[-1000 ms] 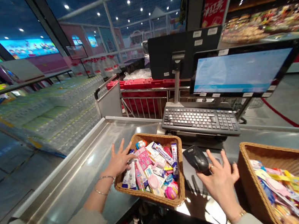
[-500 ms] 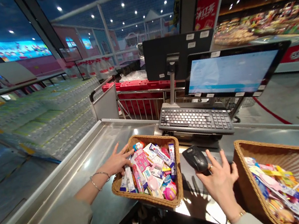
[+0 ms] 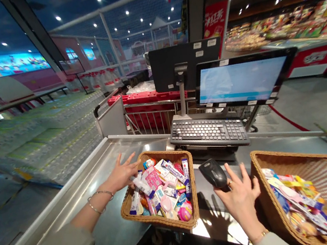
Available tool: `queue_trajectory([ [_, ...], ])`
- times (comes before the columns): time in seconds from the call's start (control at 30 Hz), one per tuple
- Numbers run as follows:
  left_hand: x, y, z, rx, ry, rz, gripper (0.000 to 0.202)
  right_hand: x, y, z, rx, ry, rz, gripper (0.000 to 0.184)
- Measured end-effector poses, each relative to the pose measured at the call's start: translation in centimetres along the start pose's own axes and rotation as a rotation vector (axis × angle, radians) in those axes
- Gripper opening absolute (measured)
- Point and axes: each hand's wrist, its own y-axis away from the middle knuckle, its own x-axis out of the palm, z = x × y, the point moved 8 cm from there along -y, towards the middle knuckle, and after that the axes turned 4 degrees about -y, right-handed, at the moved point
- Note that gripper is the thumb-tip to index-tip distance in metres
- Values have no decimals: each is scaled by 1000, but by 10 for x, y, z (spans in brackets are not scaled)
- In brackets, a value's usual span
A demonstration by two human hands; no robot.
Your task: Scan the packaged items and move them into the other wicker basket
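Low in the frame, centre left, on the stainless-steel surface: a wicker basket packed with small bright packets and tubes, a pink packet near the top of the heap and a pink round capsule by the front rim. Over the basket's left corner, the left hand, fingers spread wide, the lowest of them dropping toward a white tube lying tilted across the pile. Touch or pinch? No telling from here, the hand itself blocking the contact. Two thin bangles on that wrist.

Just right of the basket, the right hand, open, its fingers spread and raised, a ring on one of them. Against the side of that hand, a black handheld barcode scanner, with no clear wrap of fingers around it. Lower right corner: a second wicker basket, heaped with long pink, yellow and blue packets. Beyond the hands, a black keyboard and a lit monitor. Upper left, stacked packs of bottled water.
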Motion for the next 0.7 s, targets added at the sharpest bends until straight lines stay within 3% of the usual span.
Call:
queue_trajectory([
  [0.17,-17,-17,-24,-106,27,-157,14,-11,-2,2,-22,5,-17,21],
  [0.37,-18,-53,-86,-227,103,-315,18,-29,-5,-1,-6,23,-11,15],
  [0.5,-17,-76,-122,-243,177,-372,20,-38,-4,-7,15,45,24,12],
  [0.7,-21,-104,-158,-238,227,-450,18,-46,1,-20,35,48,32,9],
])
